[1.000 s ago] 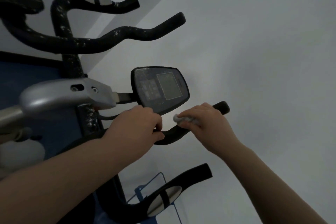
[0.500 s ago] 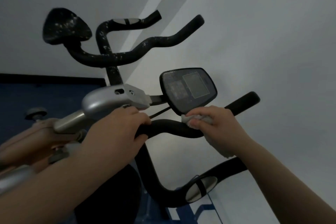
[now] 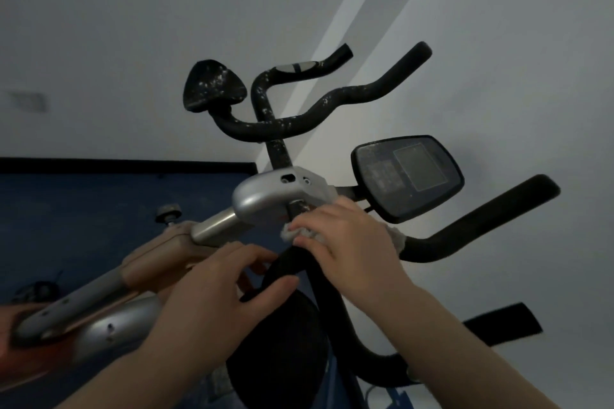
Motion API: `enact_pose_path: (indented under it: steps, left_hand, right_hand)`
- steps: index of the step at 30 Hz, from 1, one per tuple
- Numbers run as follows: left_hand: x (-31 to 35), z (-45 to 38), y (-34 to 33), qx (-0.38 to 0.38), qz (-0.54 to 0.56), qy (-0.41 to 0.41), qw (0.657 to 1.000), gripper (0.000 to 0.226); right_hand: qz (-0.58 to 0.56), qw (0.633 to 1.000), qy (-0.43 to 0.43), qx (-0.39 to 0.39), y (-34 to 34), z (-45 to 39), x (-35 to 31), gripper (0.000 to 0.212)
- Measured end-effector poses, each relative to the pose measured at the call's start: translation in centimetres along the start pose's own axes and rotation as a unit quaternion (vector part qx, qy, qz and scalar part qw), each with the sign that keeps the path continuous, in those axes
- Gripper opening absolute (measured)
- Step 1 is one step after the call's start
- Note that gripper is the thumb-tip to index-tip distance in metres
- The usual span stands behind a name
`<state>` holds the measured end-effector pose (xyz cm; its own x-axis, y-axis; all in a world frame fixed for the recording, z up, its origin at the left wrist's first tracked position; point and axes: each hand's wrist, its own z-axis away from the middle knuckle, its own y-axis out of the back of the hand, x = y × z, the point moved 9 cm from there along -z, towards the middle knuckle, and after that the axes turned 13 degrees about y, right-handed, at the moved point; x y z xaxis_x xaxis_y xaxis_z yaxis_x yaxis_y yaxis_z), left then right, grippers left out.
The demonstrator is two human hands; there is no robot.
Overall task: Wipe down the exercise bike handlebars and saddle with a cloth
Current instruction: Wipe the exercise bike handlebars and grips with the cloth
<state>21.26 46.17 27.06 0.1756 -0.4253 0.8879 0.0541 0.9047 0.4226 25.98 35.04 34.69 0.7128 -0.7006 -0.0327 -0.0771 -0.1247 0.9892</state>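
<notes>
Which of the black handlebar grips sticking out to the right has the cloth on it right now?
The middle grip, just below the console. The right hand presses the cloth on its inner bend; the others are bare.

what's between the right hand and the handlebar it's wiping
In the head view, a pale cloth lies pressed between the right hand and the black handlebar, its ends poking out on both sides of the hand.
</notes>
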Motion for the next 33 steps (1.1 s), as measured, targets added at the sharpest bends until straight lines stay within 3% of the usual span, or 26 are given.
enact_pose_path:
  steps: [3, 6, 9, 13, 15, 19, 21, 23, 24, 27, 30, 31, 33]
  left_hand:
    - [0.3, -0.4, 0.0, 0.001, 0.026, 0.007, 1.0, 0.026]
    - [1.3, -1.2, -0.7, 0.001, 0.04, -0.009, 0.999, 0.016]
    - [1.5, -1.9, -1.2, 0.015, 0.052, -0.015, 0.998, 0.013]
    - [1.1, -1.8, -1.0, 0.025, 0.086, -0.015, 0.996, 0.009]
    - [1.2, -1.7, -0.9, 0.026, 0.093, -0.013, 0.995, 0.009]
    - [1.0, -1.7, -1.0, 0.032, 0.097, -0.008, 0.995, 0.01]
    - [0.8, -1.7, -1.1, 0.03, 0.099, -0.007, 0.995, 0.012]
    - [0.7, -1.8, -1.1, 0.03, 0.103, -0.007, 0.994, 0.011]
    - [0.7, -1.9, -1.1, 0.03, 0.104, -0.01, 0.994, 0.01]
    - [0.9, -1.9, -1.1, 0.029, 0.097, -0.026, 0.994, 0.009]
    - [0.9, -1.8, -1.2, 0.027, 0.104, -0.025, 0.994, 0.009]
    - [0.9, -1.7, -1.2, 0.028, 0.107, -0.024, 0.994, 0.009]
    - [1.0, -1.6, -1.2, 0.031, 0.108, -0.027, 0.993, 0.009]
  right_hand:
    - [-0.07, 0.997, 0.013, -0.034, 0.0, 0.4, 0.0, 0.021]
    - [-0.261, 0.959, -0.097, -0.047, 1.8, 0.0, 4.1, 0.021]
    - [-0.221, 0.968, -0.119, 0.029, 3.1, -2.2, 6.5, 0.02]
    - [-0.184, 0.979, -0.094, 0.003, -0.2, -3.5, 5.9, 0.018]
    - [-0.17, 0.98, -0.096, -0.041, -0.6, -3.4, 6.3, 0.017]
    - [-0.107, 0.966, -0.104, -0.209, -0.6, -2.3, 7.7, 0.021]
    - [-0.085, 0.976, -0.109, -0.17, 1.2, -2.8, 8.3, 0.021]
    - [-0.135, 0.982, -0.125, -0.048, 2.9, -3.5, 7.9, 0.018]
    - [-0.171, 0.978, -0.12, -0.023, 2.7, -3.6, 7.1, 0.017]
    - [-0.222, 0.966, -0.091, -0.1, -1.0, -3.1, 4.1, 0.021]
    - [-0.08, 0.975, -0.104, -0.181, -0.5, -3.3, 5.9, 0.019]
    - [-0.017, 0.976, -0.104, -0.19, 0.5, -3.6, 6.6, 0.017]
    - [-0.038, 0.983, -0.112, -0.138, 1.7, -3.9, 7.0, 0.016]
